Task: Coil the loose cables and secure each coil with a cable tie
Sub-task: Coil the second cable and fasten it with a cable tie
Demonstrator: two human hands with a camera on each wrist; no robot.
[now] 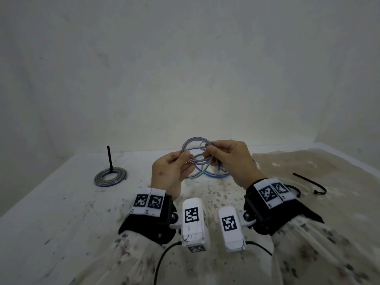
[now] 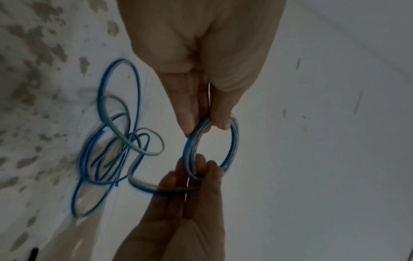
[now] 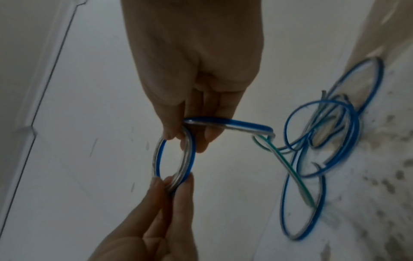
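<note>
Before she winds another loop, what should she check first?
1. Left hand pinches the small coil: ok.
2. Right hand pinches the coil's other side and the feeding strand: ok.
3. Loops in the coil lie together: ok.
4. Loose cable on the table free of tangles: not ok, its loops cross one another.
5. A spare cable tie lies within reach on the right: ok.
6. Finished coil on the left, tie pulled snug: cannot tell.
</note>
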